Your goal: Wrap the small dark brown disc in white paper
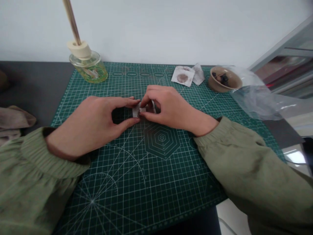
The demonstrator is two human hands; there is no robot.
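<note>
A small white paper packet (136, 111) with darker brownish patches lies between my two hands, over the middle of the green cutting mat (122, 195). My left hand (94, 119) grips its left end between thumb and fingertips, with a gap inside the curve of the hand. From the other side, my right hand (166, 106) pinches the paper with its fingers curled in. Those fingers cover much of the packet, so its full shape is hidden.
Behind my right hand lie a white paper square (182, 76) with a brown round stain and another crumpled paper piece (198, 74). Beside them stand a tan bowl (215, 85) holding dark bits and a clear plastic bag (259, 101). A reed diffuser (91, 70) stands back left; cloth (14, 119) lies left.
</note>
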